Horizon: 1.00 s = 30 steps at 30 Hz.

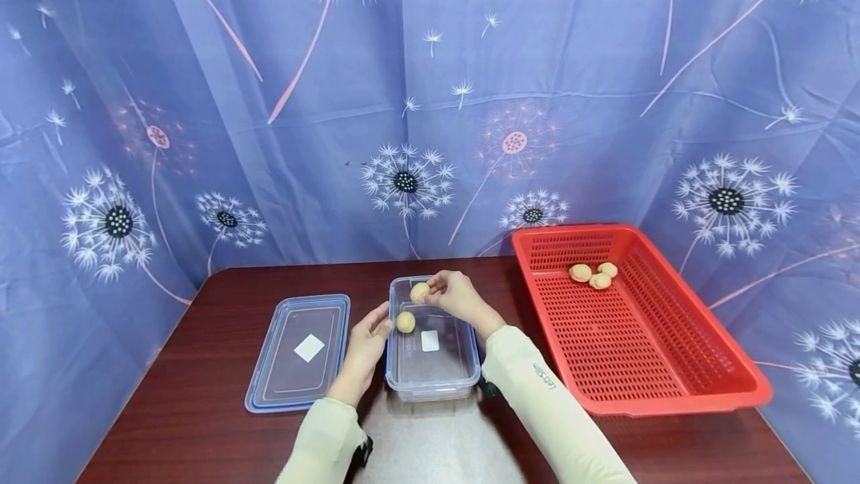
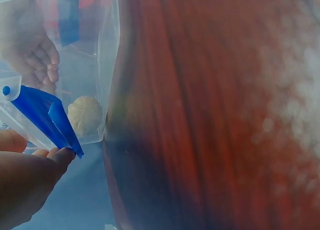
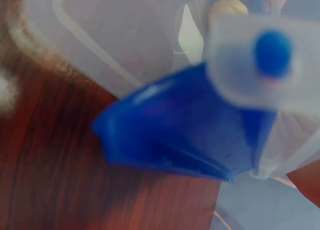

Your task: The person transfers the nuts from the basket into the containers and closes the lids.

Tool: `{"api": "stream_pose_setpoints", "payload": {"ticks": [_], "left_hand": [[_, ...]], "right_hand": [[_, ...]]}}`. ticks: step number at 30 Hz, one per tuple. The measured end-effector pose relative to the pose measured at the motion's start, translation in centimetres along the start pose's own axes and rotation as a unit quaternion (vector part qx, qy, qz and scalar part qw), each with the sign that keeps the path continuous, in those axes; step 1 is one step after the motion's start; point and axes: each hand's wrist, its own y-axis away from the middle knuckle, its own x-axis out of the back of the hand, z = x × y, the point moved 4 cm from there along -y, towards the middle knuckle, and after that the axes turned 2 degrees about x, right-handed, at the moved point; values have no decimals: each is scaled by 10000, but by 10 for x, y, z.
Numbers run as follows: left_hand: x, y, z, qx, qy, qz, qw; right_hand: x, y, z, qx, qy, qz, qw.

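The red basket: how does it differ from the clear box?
The basket is red and full of holes, while the box is see-through with solid walls. The basket is clearly larger than the box. The basket holds three walnuts; the box contains one walnut, with the right hand pinching another near its far end. Both are rectangular and open at the top.

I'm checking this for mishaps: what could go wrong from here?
The right hand could let the held walnut slip; being round, it may roll or strike the other walnut in the container. The left hand is at the container's blue latch, so a push might shift the container.
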Motion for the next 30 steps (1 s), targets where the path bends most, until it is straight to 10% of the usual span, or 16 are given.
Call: {"api": "stream_pose_setpoints", "payload": {"ticks": [30], "left_hand": [[1,3,3,-153,-110,12,9998]], "right_hand": [[50,-3,-47,601,35,-335,9976]]}}
